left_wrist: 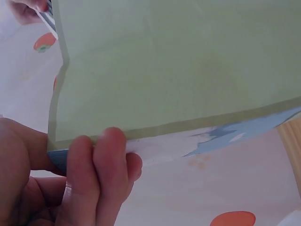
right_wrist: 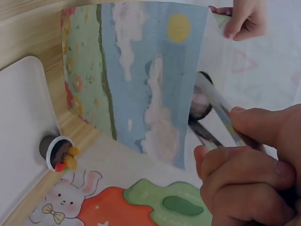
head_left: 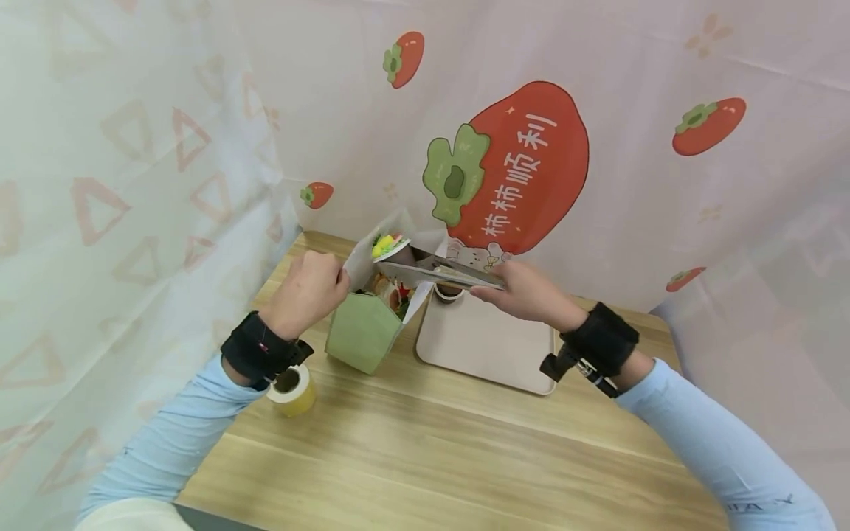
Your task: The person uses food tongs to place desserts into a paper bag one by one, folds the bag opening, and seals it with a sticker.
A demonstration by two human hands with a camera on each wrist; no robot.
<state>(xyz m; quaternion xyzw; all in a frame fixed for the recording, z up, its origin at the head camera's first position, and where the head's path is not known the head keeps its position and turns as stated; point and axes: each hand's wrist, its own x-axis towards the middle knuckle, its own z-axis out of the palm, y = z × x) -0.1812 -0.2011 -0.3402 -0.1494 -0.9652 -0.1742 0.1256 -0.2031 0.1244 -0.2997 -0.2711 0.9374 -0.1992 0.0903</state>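
Note:
My left hand (head_left: pixel 308 291) pinches the top edge of an open paper bag (head_left: pixel 361 335), thumb on one side and fingers on the other in the left wrist view. Green shows on the bag's near side; a painted sky and flowers cover another side in the right wrist view. Several colourful items (head_left: pixel 398 295) lie inside. My right hand (head_left: pixel 531 293) grips metal tongs (head_left: pixel 458 273), whose tips hold a small cup (head_left: pixel 390 249) with yellow and green topping, tilted over the bag's mouth. In the right wrist view, the bag partly hides this cup (right_wrist: pixel 201 101).
A beige tray (head_left: pixel 485 350) lies right of the bag. Another small dark cup (right_wrist: pixel 59 153) with a colourful topping stands at the tray's edge. A roll of yellow tape (head_left: pixel 295 394) sits near my left wrist. Printed curtains (head_left: pixel 631 221) enclose the wooden table (head_left: pixel 432 450).

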